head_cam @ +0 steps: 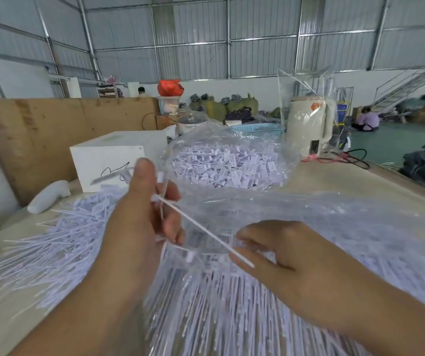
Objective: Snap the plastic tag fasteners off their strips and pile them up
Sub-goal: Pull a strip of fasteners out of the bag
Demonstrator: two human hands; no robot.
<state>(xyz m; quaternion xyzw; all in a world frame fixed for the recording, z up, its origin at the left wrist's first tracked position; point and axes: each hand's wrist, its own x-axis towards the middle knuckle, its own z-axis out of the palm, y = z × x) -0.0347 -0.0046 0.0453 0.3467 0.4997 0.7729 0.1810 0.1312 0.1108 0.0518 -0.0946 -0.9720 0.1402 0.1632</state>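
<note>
Your left hand point(139, 222), nearest the lens, has its grip curled round the top of one white strip point(203, 231), thumb up and fingers pinching it. From that grip the strip's long axis slants down and rightward to your right hand point(283, 255), whose fingers close narrowly on the lower end, so I judge the snap turns on twisting across that slant. Loose fasteners point(59, 242) lie left of the strip on the desk point(334, 181); beyond it a clear bag point(232, 160) holds more.
</note>
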